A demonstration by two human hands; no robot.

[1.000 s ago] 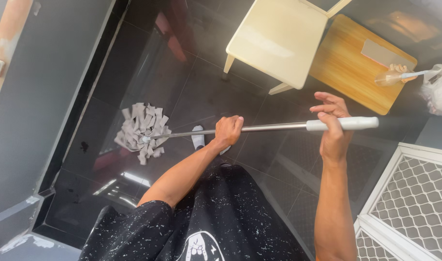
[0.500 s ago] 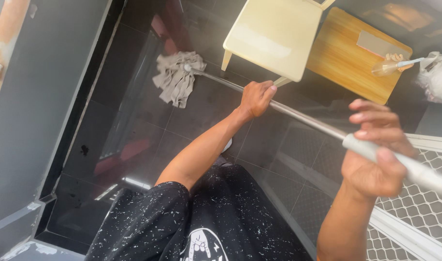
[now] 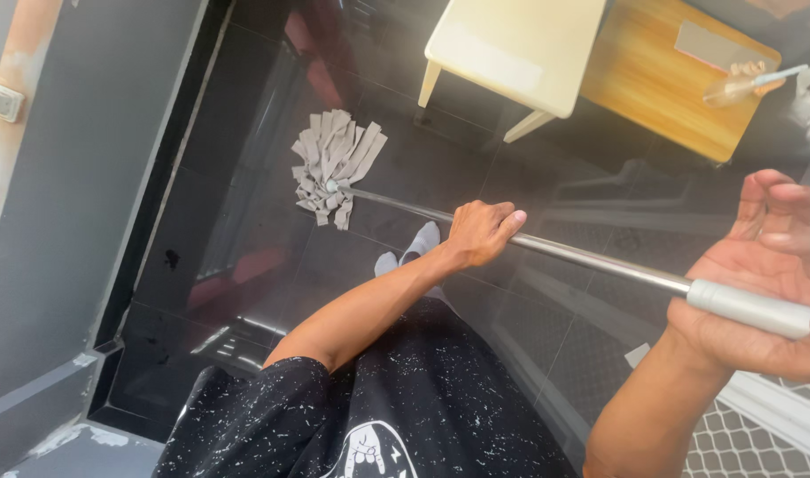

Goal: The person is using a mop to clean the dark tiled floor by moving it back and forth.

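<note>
I hold a mop with a long metal pole [image 3: 591,257] and a grey strip mop head [image 3: 336,165] that lies spread on the glossy black tiled floor [image 3: 245,221]. My left hand [image 3: 483,232] is closed around the middle of the pole. My right hand [image 3: 763,283] cradles the pale grey end grip [image 3: 748,307] in its palm, fingers loosely curled and partly spread. A foot in a white sock [image 3: 411,252] shows under the pole.
A cream chair [image 3: 511,49] stands beyond the mop head, beside a low wooden table [image 3: 657,84] with a brush [image 3: 748,82] on it. A grey wall [image 3: 77,177] runs along the left. A white lattice panel [image 3: 777,425] sits at bottom right.
The mop head has slid back toward me from under the chair's front, after swinging away from the left. The pole has flattened, and my right hand has loosened on the grip.
</note>
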